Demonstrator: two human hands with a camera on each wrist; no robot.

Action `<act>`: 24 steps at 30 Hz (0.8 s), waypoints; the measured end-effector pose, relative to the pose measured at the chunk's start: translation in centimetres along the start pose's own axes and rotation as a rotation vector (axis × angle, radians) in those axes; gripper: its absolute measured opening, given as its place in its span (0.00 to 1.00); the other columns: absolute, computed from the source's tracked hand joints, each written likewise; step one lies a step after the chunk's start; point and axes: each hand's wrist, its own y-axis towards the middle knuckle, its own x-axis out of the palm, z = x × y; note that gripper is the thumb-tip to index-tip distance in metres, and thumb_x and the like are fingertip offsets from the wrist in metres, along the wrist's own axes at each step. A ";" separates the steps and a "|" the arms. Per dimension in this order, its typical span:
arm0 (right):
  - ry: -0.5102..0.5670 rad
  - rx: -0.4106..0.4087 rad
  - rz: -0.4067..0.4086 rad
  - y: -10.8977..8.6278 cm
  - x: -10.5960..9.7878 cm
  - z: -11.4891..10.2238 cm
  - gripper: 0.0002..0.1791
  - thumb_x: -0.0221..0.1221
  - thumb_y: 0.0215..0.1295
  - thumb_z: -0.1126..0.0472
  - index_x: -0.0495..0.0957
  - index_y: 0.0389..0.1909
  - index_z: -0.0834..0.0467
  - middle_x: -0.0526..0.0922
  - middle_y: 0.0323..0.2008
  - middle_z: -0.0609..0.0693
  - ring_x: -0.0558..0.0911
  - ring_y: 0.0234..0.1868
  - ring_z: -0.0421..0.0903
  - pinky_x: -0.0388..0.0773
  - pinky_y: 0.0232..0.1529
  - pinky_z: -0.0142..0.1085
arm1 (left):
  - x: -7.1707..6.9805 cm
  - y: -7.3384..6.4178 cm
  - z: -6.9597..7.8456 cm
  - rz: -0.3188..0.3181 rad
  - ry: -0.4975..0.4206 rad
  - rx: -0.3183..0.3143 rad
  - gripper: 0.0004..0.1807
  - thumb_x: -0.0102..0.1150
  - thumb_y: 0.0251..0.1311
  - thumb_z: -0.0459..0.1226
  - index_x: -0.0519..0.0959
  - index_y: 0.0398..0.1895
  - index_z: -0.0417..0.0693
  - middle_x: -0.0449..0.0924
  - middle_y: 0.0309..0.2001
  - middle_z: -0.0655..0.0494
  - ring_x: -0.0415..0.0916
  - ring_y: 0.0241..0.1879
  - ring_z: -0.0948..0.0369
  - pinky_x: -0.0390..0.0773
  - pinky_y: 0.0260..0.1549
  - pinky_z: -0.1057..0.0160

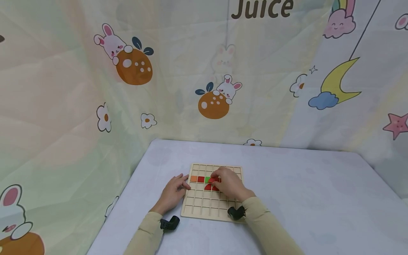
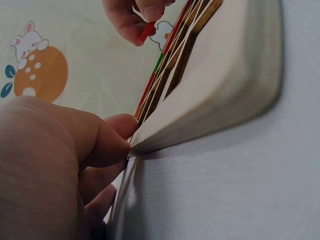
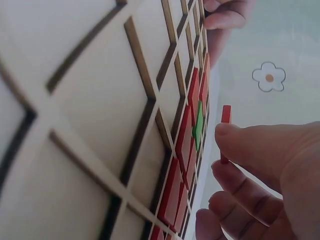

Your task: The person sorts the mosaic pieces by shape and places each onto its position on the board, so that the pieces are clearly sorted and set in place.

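Note:
A wooden grid board (image 1: 200, 211) lies on the table with orange, red and green tiles in some cells. Thumb and finger of my left hand (image 1: 173, 194) touch its left edge; the left wrist view shows these fingertips (image 2: 112, 150) right at the board's rim. Over the board, my right hand (image 1: 230, 183) pinches a thin red tile (image 3: 226, 114) on edge between thumb and index finger, apart from the grid in the right wrist view. Beside a green tile (image 1: 207, 179) sit a red tile (image 1: 200, 179) and an orange tile (image 1: 193, 178). More red tiles (image 1: 208, 187) lie one row nearer, partly behind my right hand.
The table (image 1: 302, 198) has a pale cloth and extends well to the board's right. Behind it hangs a printed curtain (image 1: 178, 106) with rabbits and flowers. Each wrist bears a small black device, such as the left one (image 1: 170, 223).

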 end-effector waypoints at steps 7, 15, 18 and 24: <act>-0.023 -0.022 -0.030 0.1 0.2 -1.0 0.11 0.66 0.61 0.58 0.84 0.44 0.54 0.81 0.41 0.46 0.77 0.38 0.42 0.79 0.42 0.37 | -0.1 0.0 -0.1 -0.005 -0.002 -0.001 0.14 0.55 0.57 0.28 0.79 0.26 0.61 0.70 0.67 0.55 0.54 0.74 0.51 0.47 0.73 0.44; -0.042 -0.053 -0.032 0.2 0.8 -1.8 0.11 0.66 0.61 0.57 0.85 0.45 0.53 0.81 0.40 0.44 0.77 0.35 0.40 0.80 0.40 0.35 | -0.1 0.0 -0.2 -0.012 -0.008 -0.013 0.14 0.55 0.58 0.29 0.79 0.27 0.62 0.70 0.68 0.56 0.53 0.74 0.51 0.48 0.73 0.41; -0.048 -0.073 -0.025 0.3 1.1 -1.9 0.12 0.67 0.60 0.57 0.84 0.44 0.53 0.81 0.40 0.44 0.76 0.32 0.39 0.79 0.37 0.34 | -0.1 0.0 -0.2 -0.016 -0.005 -0.016 0.15 0.55 0.58 0.29 0.79 0.27 0.62 0.70 0.68 0.57 0.53 0.74 0.51 0.48 0.73 0.41; -0.063 -0.092 -0.025 0.5 1.4 -2.1 0.11 0.67 0.59 0.57 0.85 0.42 0.54 0.81 0.38 0.44 0.77 0.34 0.39 0.80 0.38 0.34 | -0.1 0.1 -0.2 -0.016 0.001 -0.005 0.15 0.55 0.58 0.28 0.79 0.27 0.62 0.70 0.68 0.57 0.53 0.74 0.52 0.47 0.73 0.42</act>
